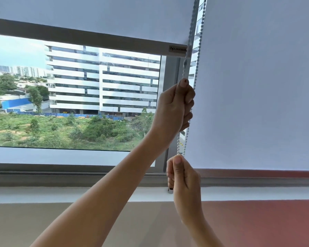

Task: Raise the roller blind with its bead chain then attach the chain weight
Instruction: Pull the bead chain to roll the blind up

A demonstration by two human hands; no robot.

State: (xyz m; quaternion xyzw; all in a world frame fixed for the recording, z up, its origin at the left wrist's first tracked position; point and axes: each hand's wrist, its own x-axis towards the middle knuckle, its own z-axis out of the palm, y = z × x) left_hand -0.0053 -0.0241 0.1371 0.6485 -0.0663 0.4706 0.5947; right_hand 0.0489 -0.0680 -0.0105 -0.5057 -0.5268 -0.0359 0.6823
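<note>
The bead chain (pixel 198 56) hangs in the gap between the partly raised roller blind (pixel 96 16) and a lowered blind (pixel 257 86) beside it. It runs down through both hands. The left hand (pixel 175 106) grips one strand in a fist, and the right hand (pixel 183 177) pinches the same strand just below it, fingers curled.

Just off centre toward 2 o'clock the left hand (pixel 175 106) grips the bead chain (pixel 178 143), the right hand (pixel 183 177) pinches the same strand at 5 o'clock, the partly raised roller blind (pixel 96 16) spans 11 o'clock, and a lower second blind (pixel 257 90) fills 3 o'clock.
</note>
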